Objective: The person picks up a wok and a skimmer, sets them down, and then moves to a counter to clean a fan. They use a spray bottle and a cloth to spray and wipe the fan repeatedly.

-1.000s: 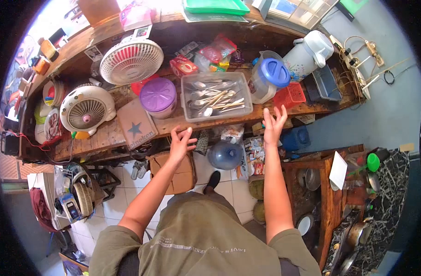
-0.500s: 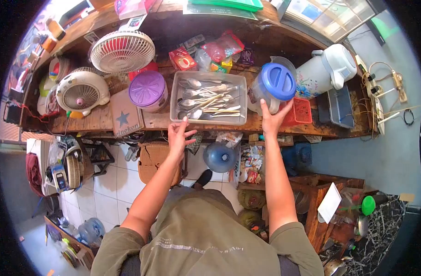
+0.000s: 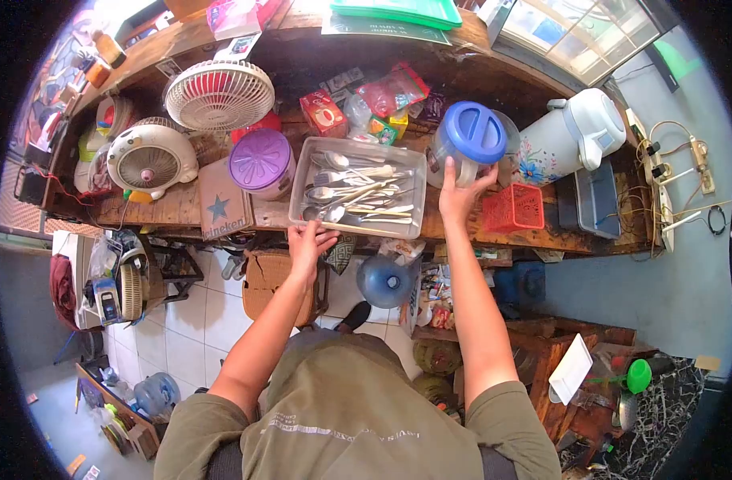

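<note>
My left hand [image 3: 308, 248] grips the near left rim of a clear plastic tray [image 3: 420, 188], its fingers closed at the edge. Inside the tray lies a heap of spoons and forks [image 3: 358, 188], along with some light-coloured handles. My right hand [image 3: 460, 200] holds a clear pitcher with a blue lid [image 3: 472, 132] by its near side, around the handle; part of the handle is hidden by the fingers. The pitcher stands just right of the tray. Close to my right wrist is a red plastic basket [image 3: 514, 208].
A purple-lidded tub [image 3: 260, 160] stands left of the tray, near two fans [image 3: 220, 96]. Behind are a red box [image 3: 324, 112] and plastic packets. To the right are a floral thermos [image 3: 574, 132] and a grey bin [image 3: 594, 196]. A blue water jug [image 3: 384, 280] sits below the counter.
The tray has come toward me and tilted slightly, with my left hand now on its rim. My right hand has shifted the pitcher left and back, exposing more of the red basket.
</note>
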A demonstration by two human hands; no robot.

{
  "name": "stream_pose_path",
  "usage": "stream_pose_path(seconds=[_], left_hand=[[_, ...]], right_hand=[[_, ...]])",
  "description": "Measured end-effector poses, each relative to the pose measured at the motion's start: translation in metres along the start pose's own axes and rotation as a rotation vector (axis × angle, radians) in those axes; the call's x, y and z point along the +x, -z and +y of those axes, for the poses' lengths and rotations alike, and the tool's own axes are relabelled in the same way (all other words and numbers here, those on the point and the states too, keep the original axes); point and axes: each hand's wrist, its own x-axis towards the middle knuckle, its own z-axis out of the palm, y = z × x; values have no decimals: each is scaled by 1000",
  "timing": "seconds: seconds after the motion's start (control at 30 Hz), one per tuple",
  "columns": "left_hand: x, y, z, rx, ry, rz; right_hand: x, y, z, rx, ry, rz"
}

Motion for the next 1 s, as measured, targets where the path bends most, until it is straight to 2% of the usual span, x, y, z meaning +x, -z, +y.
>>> stream_pose_path(seconds=[0.37,0.5,0.6,0.67,0.77,0.83,0.93,1.0], left_hand=[[-2,5,1,-19,-16,-62],[1,7,0,19,-19,-78],[5,11,-1,44,-15,-107],[2,16,1,52,-3,-135],[2,25,8,169,45,-178],[4,40,10,306,114,-304],[-5,62,17,420,163,-419],[-5,85,11,464,197,-513]], right_hand=[[42,-41,9,-67,111,-41],[48,-45,8,-107,72,-29],[34,-30,-3,-167,-33,-106],[12,-18,5,-15,-85,-223],[-26,3,19,38,-118,-149],[-67,31,32,346,-333,-45],[-156,78,39,152,-378,106],[-227,112,70,-42,-563,114]])
